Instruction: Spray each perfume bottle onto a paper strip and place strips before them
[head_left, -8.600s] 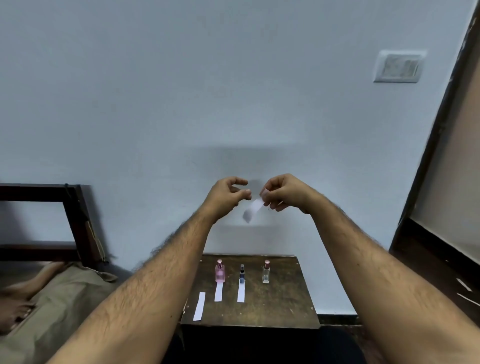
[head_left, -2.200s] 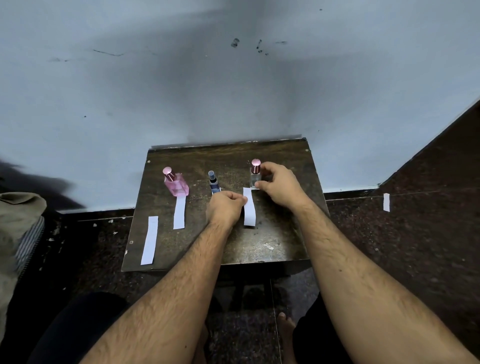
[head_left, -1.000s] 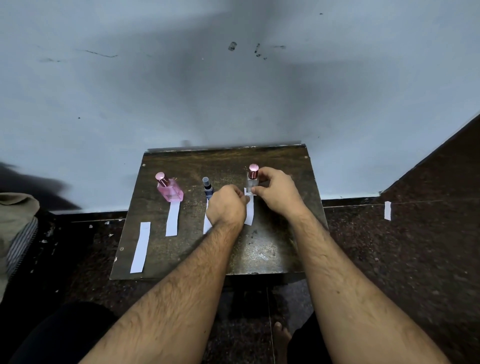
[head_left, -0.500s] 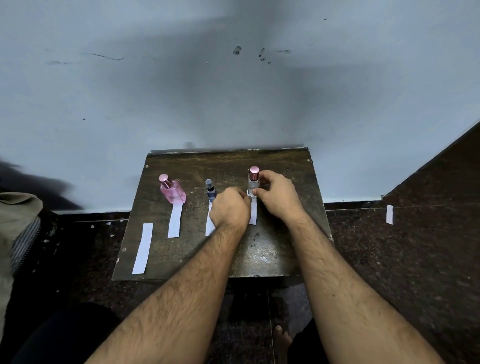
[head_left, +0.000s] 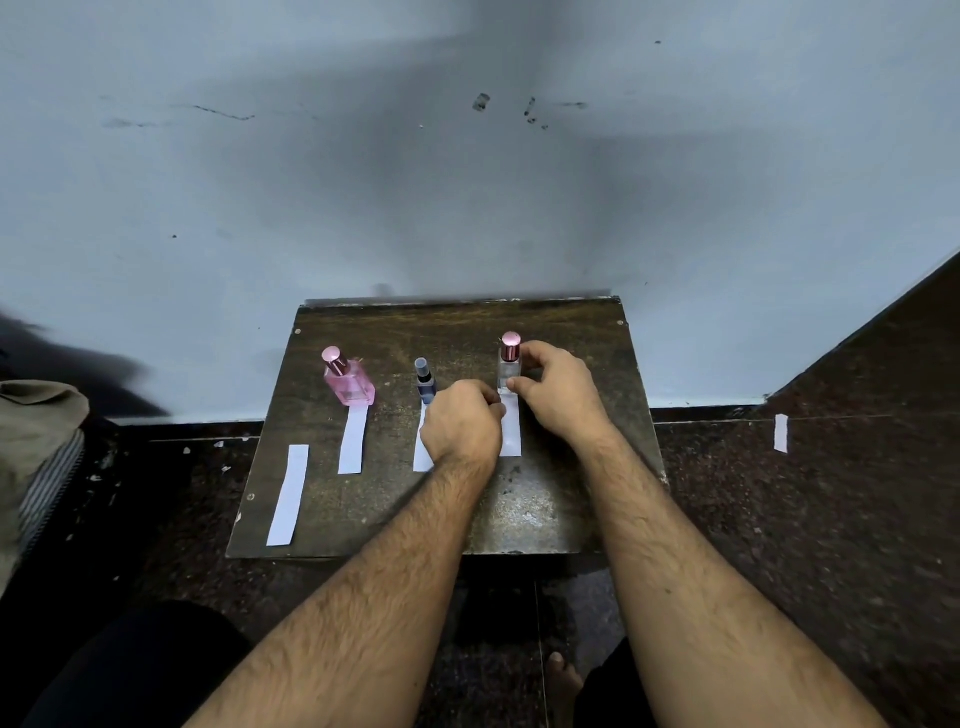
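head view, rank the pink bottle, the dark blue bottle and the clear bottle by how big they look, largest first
1. pink bottle, widest by far.
2. clear bottle, slim, part hidden by the right hand.
3. dark blue bottle, thinnest, base hidden by the left hand.
All stand in one row, so nearness barely matters.

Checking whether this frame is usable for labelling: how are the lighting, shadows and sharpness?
Head view: dim, soft light; a broad shadow darkens the wall above the table; wide-angle bending at the edges; the bottles, paper strips and both hands look sharp, while the dark patch at far left is smeared.
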